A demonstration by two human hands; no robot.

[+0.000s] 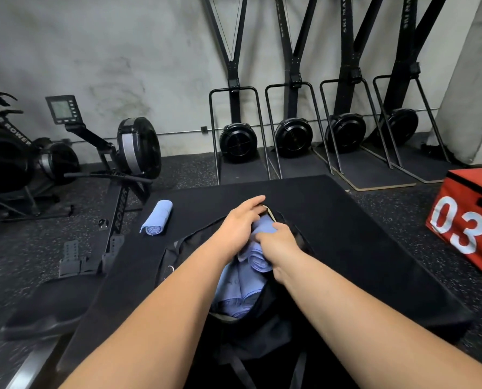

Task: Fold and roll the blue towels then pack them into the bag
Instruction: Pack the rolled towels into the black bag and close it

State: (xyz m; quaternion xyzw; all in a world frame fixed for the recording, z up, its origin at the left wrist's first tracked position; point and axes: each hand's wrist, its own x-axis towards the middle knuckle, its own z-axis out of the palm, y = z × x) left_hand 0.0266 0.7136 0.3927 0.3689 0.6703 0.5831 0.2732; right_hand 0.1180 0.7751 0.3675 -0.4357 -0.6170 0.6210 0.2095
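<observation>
Nearest the camera, two bare forearms reach over a black bag (262,338) that lies open along the middle of a black mat (346,220), its near end at the mat's near edge. The step in hand looks like packing. The right hand (280,242) has its fingers curled round the top roll (258,258) of blue towel at the far end of the opening. The left hand (241,224) lies beside it with fingers stretched out flat over the towel and the bag's far rim; whether it also pinches that rim cannot be told. Below these, the packed rolls (235,293) fill the near part of the opening, at least two of them, though the exact count is unclear. One loose roll (157,219) waits near the mat's far left corner, well apart from the bag. So there is one bag and at least four rolled towels. The next move probably calls for seating the top roll snugly, then fetching the loose one.
</observation>
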